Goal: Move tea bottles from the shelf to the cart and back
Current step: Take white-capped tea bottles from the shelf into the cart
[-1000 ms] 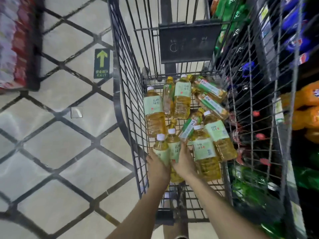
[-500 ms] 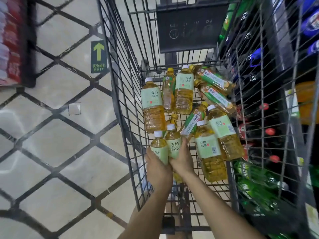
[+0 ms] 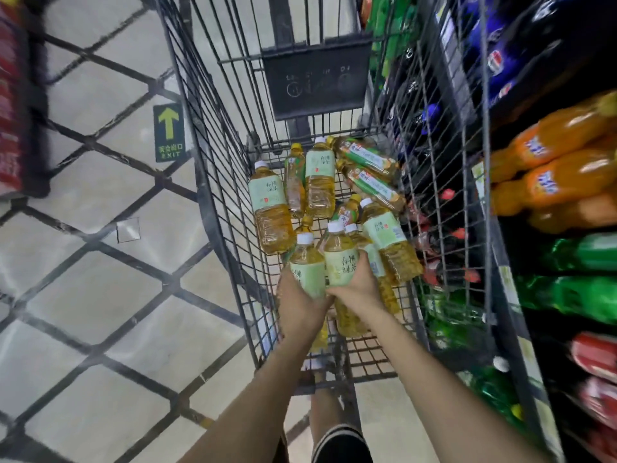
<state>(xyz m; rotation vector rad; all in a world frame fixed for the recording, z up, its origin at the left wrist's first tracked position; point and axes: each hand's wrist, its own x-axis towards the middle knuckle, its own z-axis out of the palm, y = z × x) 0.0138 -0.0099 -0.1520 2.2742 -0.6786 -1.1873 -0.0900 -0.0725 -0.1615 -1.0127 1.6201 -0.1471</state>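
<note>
1. Tea bottles [image 3: 320,182] lie heaped in the cart [image 3: 203,182]. I hold 2 more upright over the near end, my left hand [image 3: 298,309] wrapped round the left bottle [image 3: 307,265] and my right hand [image 3: 359,289] round the right bottle [image 3: 340,262].
2. The 2 touch side by side. A hurried lift could knock them together, loosen my grip and drop 1 onto the pile.
3. Wire walls hem both sides, and the way out is upward. The shelf [image 3: 507,289], packed with soda bottles [image 3: 561,175], stands just beyond the right wall. Tiled floor [image 3: 100,312] lies open to the left.
</note>
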